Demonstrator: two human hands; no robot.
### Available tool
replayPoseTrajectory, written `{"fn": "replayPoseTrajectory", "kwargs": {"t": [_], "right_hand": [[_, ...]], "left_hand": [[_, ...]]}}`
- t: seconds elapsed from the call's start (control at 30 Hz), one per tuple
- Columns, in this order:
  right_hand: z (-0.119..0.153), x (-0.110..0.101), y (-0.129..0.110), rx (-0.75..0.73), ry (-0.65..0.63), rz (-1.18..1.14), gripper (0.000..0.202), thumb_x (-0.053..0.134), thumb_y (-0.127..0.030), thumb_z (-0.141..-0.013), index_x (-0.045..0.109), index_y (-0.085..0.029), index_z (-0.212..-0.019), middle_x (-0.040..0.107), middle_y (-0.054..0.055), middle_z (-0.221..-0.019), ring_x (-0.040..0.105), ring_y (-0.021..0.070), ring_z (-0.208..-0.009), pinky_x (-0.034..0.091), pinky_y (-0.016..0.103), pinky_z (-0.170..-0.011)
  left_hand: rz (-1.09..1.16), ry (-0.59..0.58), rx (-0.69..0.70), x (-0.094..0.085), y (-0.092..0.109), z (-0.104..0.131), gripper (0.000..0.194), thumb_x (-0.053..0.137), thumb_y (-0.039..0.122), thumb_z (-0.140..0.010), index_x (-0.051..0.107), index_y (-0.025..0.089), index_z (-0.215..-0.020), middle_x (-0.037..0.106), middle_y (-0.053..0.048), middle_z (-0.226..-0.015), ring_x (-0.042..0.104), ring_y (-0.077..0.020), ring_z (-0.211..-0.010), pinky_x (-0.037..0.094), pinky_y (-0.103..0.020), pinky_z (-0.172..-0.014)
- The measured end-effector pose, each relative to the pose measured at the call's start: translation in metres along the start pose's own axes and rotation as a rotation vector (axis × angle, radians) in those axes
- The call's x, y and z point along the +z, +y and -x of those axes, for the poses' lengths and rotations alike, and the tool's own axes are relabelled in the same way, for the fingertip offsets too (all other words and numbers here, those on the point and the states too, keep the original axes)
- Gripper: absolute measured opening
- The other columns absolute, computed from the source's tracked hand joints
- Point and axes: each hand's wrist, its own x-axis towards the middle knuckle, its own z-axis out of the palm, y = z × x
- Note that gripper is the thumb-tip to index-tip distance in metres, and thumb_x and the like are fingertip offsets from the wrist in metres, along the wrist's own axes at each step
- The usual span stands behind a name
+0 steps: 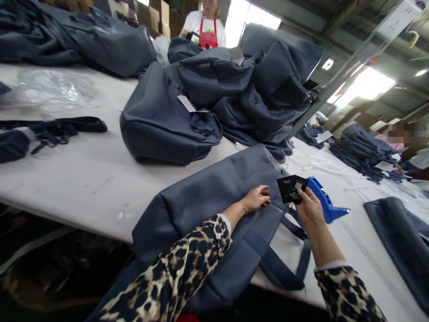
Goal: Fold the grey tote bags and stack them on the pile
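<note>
A dark blue bag (214, 179) lies on its side across the near edge of the table, its webbing handles (284, 273) looping to the right. My left hand (256, 200) rests on the bag near its opening, fingers curled and closed on the material there; the fingertips are partly hidden. In my right hand (310, 205) are black printed hang tags (291, 190), fanned slightly and pinched between thumb and fingers above the handles. Just behind that hand sits a blue plastic tool (326, 203), partly covered by it.
More dark blue bags (167, 120) are piled beyond, one with a white tag (186, 103). Straps (67, 127) and clear plastic (55, 89) lie left. A metal post (348, 76) rises behind. Folded bags (398, 241) lie right. A co-worker in a red apron (208, 32) stands opposite.
</note>
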Motion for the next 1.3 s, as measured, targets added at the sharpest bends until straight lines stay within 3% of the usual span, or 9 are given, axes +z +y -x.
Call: {"fn": "replayPoseTrajectory", "kwargs": {"t": [0.2,0.37,0.5,0.6,0.67,0.77,0.9,1.1,1.3], "right_hand": [[0.014,0.011,-0.013,0.077,-0.277,0.207,0.042,0.064,-0.054,-0.082,0.066,-0.025,-0.113,0.072,0.003,-0.097,0.066,0.0223,-0.088,0.055,0.039,-0.079],[0.0,0.011,-0.027,0.06,-0.436,0.397,0.046,0.067,-0.048,-0.08,0.065,-0.027,-0.12,0.072,0.003,-0.107,0.065,0.0255,-0.101,0.051,0.042,-0.092],[-0.015,0.009,-0.024,0.068,-0.544,0.471,0.045,0.064,-0.046,-0.079,0.067,-0.026,-0.12,0.073,0.004,-0.108,0.067,0.0243,-0.094,0.054,0.04,-0.085],[-0.022,0.014,-0.013,0.05,-0.57,0.526,0.043,0.065,-0.044,-0.076,0.069,-0.026,-0.115,0.073,0.003,-0.1,0.066,0.0224,-0.087,0.054,0.038,-0.08],[-0.023,0.02,-0.005,0.028,-0.553,0.565,0.042,0.067,-0.042,-0.075,0.069,-0.025,-0.113,0.07,0.002,-0.087,0.063,0.0201,-0.077,0.053,0.038,-0.078],[-0.02,0.023,0.004,-0.004,-0.482,0.612,0.039,0.066,-0.039,-0.075,0.069,-0.026,-0.111,0.062,-0.002,-0.074,0.057,0.0178,-0.069,0.051,0.039,-0.078],[-0.001,-0.005,0.0,-0.033,-0.298,0.632,0.034,0.067,-0.04,-0.073,0.069,-0.025,-0.104,0.065,0.004,-0.097,0.06,0.0219,-0.092,0.049,0.04,-0.088],[0.087,-0.077,-0.024,0.066,0.021,0.61,0.044,0.056,-0.057,-0.083,0.066,-0.02,-0.104,0.069,0.011,-0.1,0.065,0.0246,-0.09,0.054,0.041,-0.077],[0.17,-0.083,-0.018,0.325,0.032,0.459,0.05,0.061,-0.063,-0.075,0.062,-0.02,-0.1,0.07,0.008,-0.083,0.066,0.0239,-0.074,0.052,0.033,-0.055]], "left_hand": [[-0.016,-0.058,0.019,0.002,0.001,0.0,0.02,0.055,0.015,-0.088,0.062,0.014,-0.107,0.067,-0.005,-0.095,0.065,-0.0073,-0.065,0.047,-0.014,-0.058],[-0.06,0.005,0.013,0.003,0.002,0.0,0.031,0.044,0.013,-0.091,0.056,0.012,-0.12,0.064,-0.003,-0.083,0.066,-0.0098,-0.062,0.051,-0.018,-0.058],[-0.152,0.183,0.039,0.006,0.004,0.003,0.06,0.037,0.005,-0.086,0.032,0.014,-0.145,0.062,-0.014,-0.112,0.07,-0.0166,-0.076,0.058,-0.033,-0.07],[-0.27,0.318,0.151,0.007,0.007,0.011,0.061,0.041,0.003,-0.084,0.039,0.02,-0.143,0.044,-0.016,-0.144,0.059,-0.0238,-0.119,0.046,-0.043,-0.104],[-0.475,0.234,0.288,0.008,0.007,0.016,0.053,0.049,0.007,-0.084,0.051,0.024,-0.134,0.044,-0.011,-0.148,0.043,-0.0257,-0.136,0.03,-0.043,-0.117],[-0.815,-0.058,0.375,0.007,0.001,0.019,0.045,0.062,0.022,-0.084,0.058,0.025,-0.129,0.052,-0.01,-0.145,0.039,-0.0294,-0.14,0.02,-0.048,-0.121],[-1.007,-0.171,0.298,0.007,-0.007,0.017,0.051,0.057,0.039,-0.091,0.051,0.023,-0.139,0.042,-0.013,-0.153,0.03,-0.0287,-0.146,0.013,-0.051,-0.122],[-1.334,-0.282,0.202,0.009,0.004,0.021,0.061,0.034,0.05,-0.1,0.031,0.02,-0.152,0.023,-0.007,-0.163,0.016,-0.0201,-0.152,0.01,-0.044,-0.124],[-1.395,-0.306,0.152,0.009,0.011,0.023,0.064,0.027,0.053,-0.1,0.023,0.022,-0.155,0.018,-0.005,-0.165,0.012,-0.0178,-0.152,0.01,-0.042,-0.124]]}}
